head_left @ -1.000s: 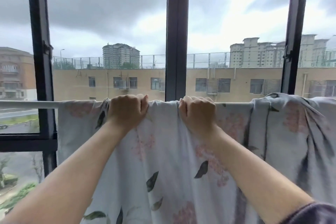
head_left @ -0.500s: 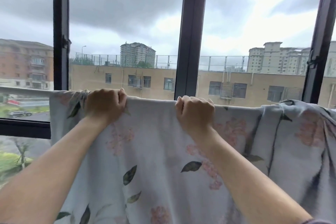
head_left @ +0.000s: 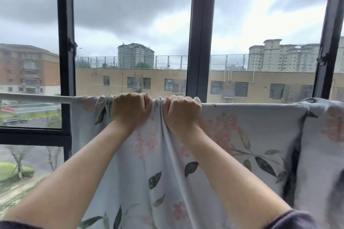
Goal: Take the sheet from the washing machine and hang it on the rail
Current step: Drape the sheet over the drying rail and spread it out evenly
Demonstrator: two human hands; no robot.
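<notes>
Sheet [head_left: 251,135], pale grey with pink blossoms and dark leaves, draped over white rail [head_left: 37,97]. Our left hand [head_left: 131,110] and right hand [head_left: 183,112] grip its top edge; cloth bunches between our curled fingers [head_left: 146,99].

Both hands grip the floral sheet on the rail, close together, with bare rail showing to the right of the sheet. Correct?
One slip: the head view shows the bare rail to the left of the floral sheet, not the right. The left hand and right hand do grip it close together.
</notes>
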